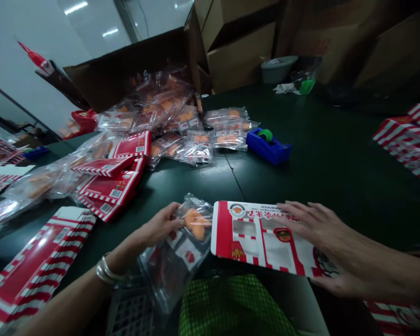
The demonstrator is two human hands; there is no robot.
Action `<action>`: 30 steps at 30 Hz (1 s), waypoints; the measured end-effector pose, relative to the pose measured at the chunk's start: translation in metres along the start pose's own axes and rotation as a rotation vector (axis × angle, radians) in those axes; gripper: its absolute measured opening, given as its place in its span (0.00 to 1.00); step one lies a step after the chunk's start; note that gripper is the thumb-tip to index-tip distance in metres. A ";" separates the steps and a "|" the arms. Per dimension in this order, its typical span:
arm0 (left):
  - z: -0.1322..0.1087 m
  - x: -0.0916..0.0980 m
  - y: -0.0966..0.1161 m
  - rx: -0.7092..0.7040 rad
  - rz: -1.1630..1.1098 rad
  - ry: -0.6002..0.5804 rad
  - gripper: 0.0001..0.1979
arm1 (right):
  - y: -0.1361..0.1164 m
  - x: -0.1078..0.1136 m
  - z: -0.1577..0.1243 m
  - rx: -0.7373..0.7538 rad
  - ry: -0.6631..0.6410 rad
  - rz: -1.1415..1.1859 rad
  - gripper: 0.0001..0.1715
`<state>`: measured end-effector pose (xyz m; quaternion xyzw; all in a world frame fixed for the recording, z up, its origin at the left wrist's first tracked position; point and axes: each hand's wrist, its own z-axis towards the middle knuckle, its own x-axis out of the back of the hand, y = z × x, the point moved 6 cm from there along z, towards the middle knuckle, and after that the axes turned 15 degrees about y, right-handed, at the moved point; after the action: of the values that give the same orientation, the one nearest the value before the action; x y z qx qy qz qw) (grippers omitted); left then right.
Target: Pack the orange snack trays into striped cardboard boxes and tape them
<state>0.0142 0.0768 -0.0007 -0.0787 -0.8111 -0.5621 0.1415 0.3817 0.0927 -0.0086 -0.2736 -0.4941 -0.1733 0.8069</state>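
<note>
A dark green work table (322,196) is seen with a blue tape dispenser (269,146) standing on it. Just left of the dispenser, clear plastic bags (199,149) of orange pieces are heaped. Flat red cartons (108,186) are piled further left of it, among more bags. Red-and-white striped sleeves (406,140) are stacked well to its right, and a grey tub (278,69) is placed beyond it, near the far edge.

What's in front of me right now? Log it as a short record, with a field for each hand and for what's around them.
Left hand: holds a clear plastic bag of orange items
Right hand: spread on a flat red-and-white carton
Nearby: blue tape dispenser; red striped cartons
Surface: dark green table
Behind: open cardboard box
</note>
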 end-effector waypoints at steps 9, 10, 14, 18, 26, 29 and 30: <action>-0.016 -0.035 0.008 0.000 -0.111 -0.427 0.19 | -0.008 -0.023 0.010 0.078 0.030 -0.006 0.60; -0.015 -0.039 0.013 -0.041 -0.053 -0.503 0.20 | -0.009 -0.025 0.010 0.068 0.028 0.000 0.59; 0.006 -0.059 0.030 -0.146 0.103 -0.559 0.18 | -0.009 -0.029 0.014 0.037 0.042 0.015 0.55; 0.035 -0.062 0.035 -0.153 0.197 -0.411 0.18 | -0.003 -0.032 0.021 0.015 0.038 -0.001 0.57; -0.009 0.060 -0.010 -0.048 0.491 0.210 0.22 | 0.001 -0.031 0.020 -0.025 -0.023 0.052 0.63; -0.027 0.028 -0.024 0.028 0.140 -0.024 0.19 | -0.009 -0.032 0.023 0.017 -0.006 0.092 0.64; -0.027 0.013 -0.023 0.019 0.038 -0.061 0.18 | -0.013 -0.033 0.025 0.029 -0.002 0.107 0.64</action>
<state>-0.0008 0.0432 -0.0079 -0.1100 -0.8185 -0.5491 0.1281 0.3421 0.0982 -0.0257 -0.2880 -0.4821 -0.1224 0.8183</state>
